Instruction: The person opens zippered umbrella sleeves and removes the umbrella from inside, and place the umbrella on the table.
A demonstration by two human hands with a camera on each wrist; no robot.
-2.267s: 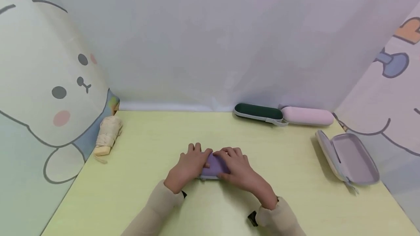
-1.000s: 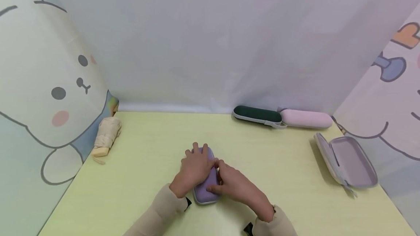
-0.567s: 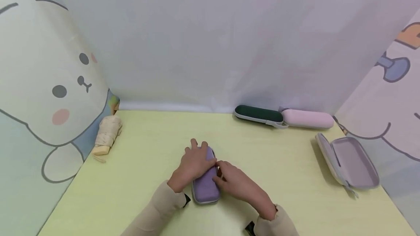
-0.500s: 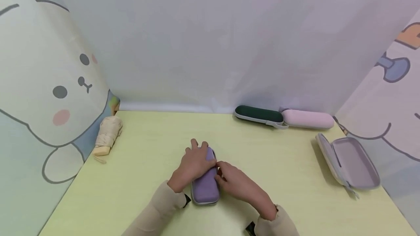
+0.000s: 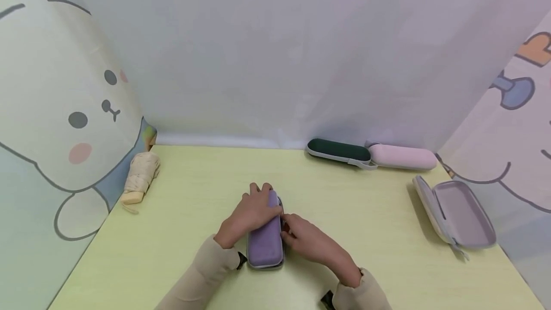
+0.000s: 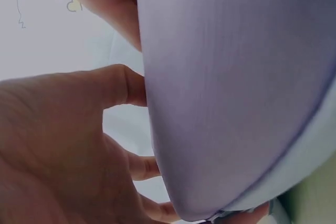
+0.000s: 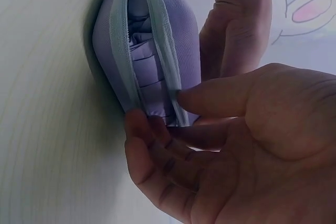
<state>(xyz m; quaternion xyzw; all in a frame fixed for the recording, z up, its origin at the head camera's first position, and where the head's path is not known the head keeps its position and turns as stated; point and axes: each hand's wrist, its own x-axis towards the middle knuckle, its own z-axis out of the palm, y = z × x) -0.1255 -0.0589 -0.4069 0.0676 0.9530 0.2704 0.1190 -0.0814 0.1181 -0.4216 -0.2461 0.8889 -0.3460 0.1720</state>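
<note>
Found purple case (image 5: 264, 245) on table (image 5: 193, 195), near mid-front, lengthwise to the person. Partly unzipped along R side: in R wrist view, see gap btwn zip edges, w/ folded lilac fabric (image 7: 144, 72) inside.

L hand (image 5: 249, 212): lying across top toward far end, fingers bent over case, thumb at R edge. Prob. steadying it vs. table, i.e. stopping it sliding under the other hand's pull. R hand (image 5: 310, 238): fingers curled, nearly closed; pinching zip edge on R side, thumb on upper strip, fingers below. Can't tell if zip pull itself is held. Prob. held there bc opening runs along that side.

Also noted: dk green case (image 5: 337, 148) & pink case (image 5: 403, 157) end to end at back, prob. out of the way; open case (image 5: 462, 212) at R, interior showing; beige bundle (image 5: 143, 173) far L, cord-wrapped.

Labels: can't read any brand or text. Only cartoon prints on side drapes (image 5: 43, 71).
</note>
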